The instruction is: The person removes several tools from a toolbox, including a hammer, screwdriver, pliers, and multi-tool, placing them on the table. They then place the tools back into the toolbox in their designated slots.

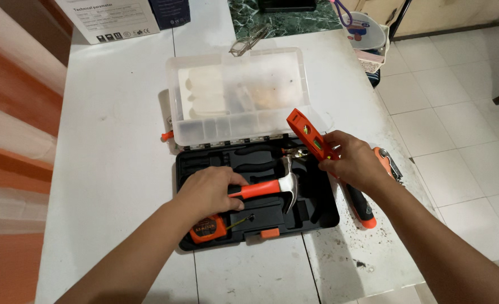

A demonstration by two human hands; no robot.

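Note:
An open black tool case point(317, 217) lies on the white table point(114, 152), its clear plastic lid point(238, 95) raised toward the far side. My left hand point(207, 191) grips the orange handle of a claw hammer point(277, 184) over the case tray. An orange tape measure point(207, 229) sits in the tray just below that hand. My right hand point(353, 163) holds a small orange spirit level point(308, 134) tilted above the case's right edge.
A black and orange screwdriver point(362, 209) and an orange-handled tool point(389, 163) lie on the table right of the case. A white cardboard box point(111, 19) stands at the far left. Glasses point(249, 40) rest beyond the lid. Tiled floor lies to the right.

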